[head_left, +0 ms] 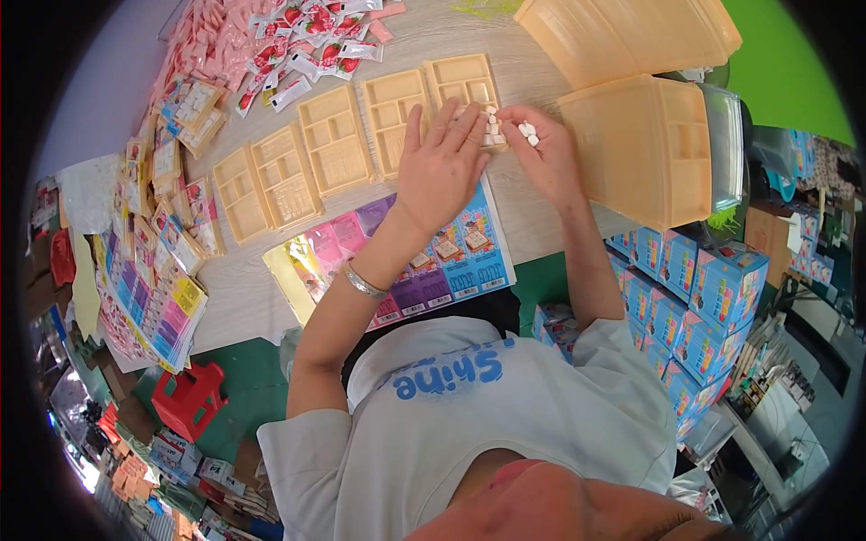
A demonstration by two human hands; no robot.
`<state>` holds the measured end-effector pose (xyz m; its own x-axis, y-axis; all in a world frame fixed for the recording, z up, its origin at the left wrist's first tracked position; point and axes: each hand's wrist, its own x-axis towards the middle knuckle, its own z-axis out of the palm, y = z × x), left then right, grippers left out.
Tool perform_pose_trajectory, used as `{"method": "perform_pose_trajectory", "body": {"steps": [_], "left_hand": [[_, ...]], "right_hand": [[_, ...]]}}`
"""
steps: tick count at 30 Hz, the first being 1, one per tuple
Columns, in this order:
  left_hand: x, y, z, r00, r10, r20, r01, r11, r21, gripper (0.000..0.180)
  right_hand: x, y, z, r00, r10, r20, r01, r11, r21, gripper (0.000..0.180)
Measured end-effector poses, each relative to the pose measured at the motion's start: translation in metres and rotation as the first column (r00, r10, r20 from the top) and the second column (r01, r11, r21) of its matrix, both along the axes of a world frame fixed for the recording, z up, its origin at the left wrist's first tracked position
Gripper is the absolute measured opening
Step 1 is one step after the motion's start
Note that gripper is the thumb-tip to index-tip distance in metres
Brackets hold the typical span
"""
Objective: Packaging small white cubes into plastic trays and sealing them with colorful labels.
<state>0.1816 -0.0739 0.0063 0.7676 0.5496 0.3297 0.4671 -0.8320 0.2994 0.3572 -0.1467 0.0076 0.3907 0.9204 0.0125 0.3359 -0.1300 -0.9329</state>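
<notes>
A row of cream plastic trays (336, 135) with compartments lies across the table. At the row's right end is a tray (462, 76) whose lower compartment holds small white pieces (492, 128). My left hand (440, 171) lies palm down over this tray's lower left part, fingers stretched out and spread, hiding some of it. Just right of the tray, my right hand (547, 155) is closed around several small white block-like pieces (529, 133), its fingertips near the tray's right edge. I cannot tell their exact kind. Under my left forearm lie colourful printed sheets (469, 257).
Stacks of cream trays (622, 149) stand at the right. Pink sachets (203, 54) and strawberry-printed sachets (316, 36) are heaped at the far left. Filled trays (185, 113) and more printed sheets (153, 288) crowd the left edge. Blue boxes (695, 316) and a red stool (189, 397) are below the table.
</notes>
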Motion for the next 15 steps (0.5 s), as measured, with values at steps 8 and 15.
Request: {"method": "perform_pose_trajectory", "body": {"steps": [8,15], "left_hand": [[-0.008,-0.009,-0.001,0.985,-0.091,-0.145,0.077,0.992,-0.103,0.081],[-0.007,-0.007,-0.004,0.985,-0.105,-0.138,0.091,0.99,-0.107,0.087]], "right_hand": [[-0.009,-0.011,0.01,0.923,-0.084,0.375,0.079,0.996,0.029,0.023],[-0.017,-0.018,0.002,0.724,-0.099,0.682,0.219,0.971,-0.092,0.036]]}}
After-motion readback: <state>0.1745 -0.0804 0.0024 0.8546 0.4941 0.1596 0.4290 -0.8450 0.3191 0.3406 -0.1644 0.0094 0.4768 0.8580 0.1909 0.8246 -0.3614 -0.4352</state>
